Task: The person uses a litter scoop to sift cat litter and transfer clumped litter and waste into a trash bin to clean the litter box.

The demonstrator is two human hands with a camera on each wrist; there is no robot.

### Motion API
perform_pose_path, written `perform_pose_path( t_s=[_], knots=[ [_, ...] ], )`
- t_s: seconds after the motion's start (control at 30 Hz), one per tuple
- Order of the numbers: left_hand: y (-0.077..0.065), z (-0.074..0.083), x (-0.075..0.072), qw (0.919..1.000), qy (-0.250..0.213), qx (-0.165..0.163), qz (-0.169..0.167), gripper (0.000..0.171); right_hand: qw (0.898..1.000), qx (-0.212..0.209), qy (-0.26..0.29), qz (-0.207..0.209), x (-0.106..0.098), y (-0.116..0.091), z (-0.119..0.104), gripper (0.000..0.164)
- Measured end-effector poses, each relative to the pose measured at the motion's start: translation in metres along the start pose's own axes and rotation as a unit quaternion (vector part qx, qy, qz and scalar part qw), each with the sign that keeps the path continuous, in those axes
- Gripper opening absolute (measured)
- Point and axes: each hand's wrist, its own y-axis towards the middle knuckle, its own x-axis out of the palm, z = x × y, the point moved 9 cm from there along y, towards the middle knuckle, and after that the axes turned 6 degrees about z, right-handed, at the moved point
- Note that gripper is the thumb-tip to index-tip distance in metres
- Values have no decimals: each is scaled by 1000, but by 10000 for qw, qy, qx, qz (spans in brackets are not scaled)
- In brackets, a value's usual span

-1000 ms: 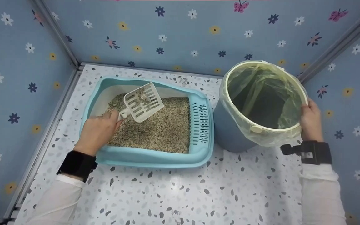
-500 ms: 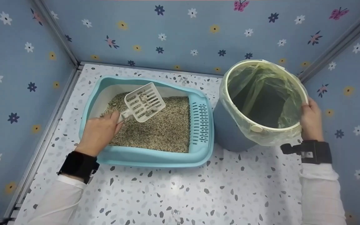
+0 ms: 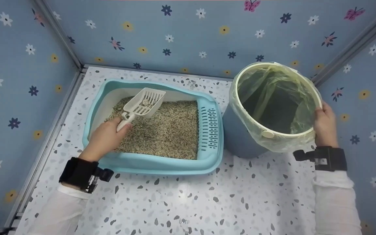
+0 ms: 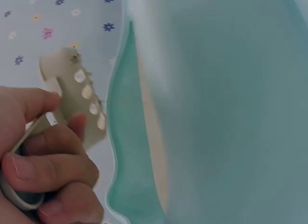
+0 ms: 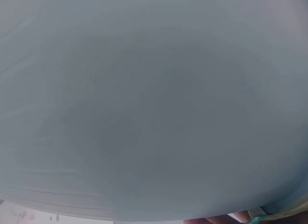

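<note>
My left hand (image 3: 108, 138) grips the handle of a white slotted litter scoop (image 3: 145, 101), held over the light-blue litter box (image 3: 162, 168). A small pale clump (image 3: 146, 102) lies in the scoop. Beneath it, brown granular litter (image 3: 168, 137) covers the box floor. In the left wrist view the fingers (image 4: 57, 171) curl round the scoop handle, beside the box wall. My right hand (image 3: 325, 125) holds the right rim of a blue trash bin (image 3: 245, 137), which leans a little and is lined with a thin yellowish bag (image 3: 274, 145). The bin's side fills most of the right wrist view.
The box's slotted step (image 3: 209, 127) faces the bin, which stands close to its right. Flowered blue wall panels (image 3: 188, 32) enclose the back and both sides. The white speckled floor (image 3: 188, 205) extends in front.
The scoop has turned in my left hand, its front tipping up and its blade drawing slightly back to the left. The right hand and bin stay put.
</note>
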Motion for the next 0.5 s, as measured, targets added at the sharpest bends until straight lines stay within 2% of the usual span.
perform_pose_path(
  t_s=[0.1, 0.27, 0.5],
  knots=[
    [-1, 1, -1, 9997, -84, -175, -155, 40, 10000, 3, 79, -31, 0, -1, -1, 50],
    [-1, 8, -5, 9996, -62, -208, -192, 37, 9999, -35, 30, -119, 1, -3, -3, 51],
    [4, 29, -17, 10000, 39, 13, 21, 35, 9998, -13, 149, -97, 0, -3, -2, 51]
  ],
)
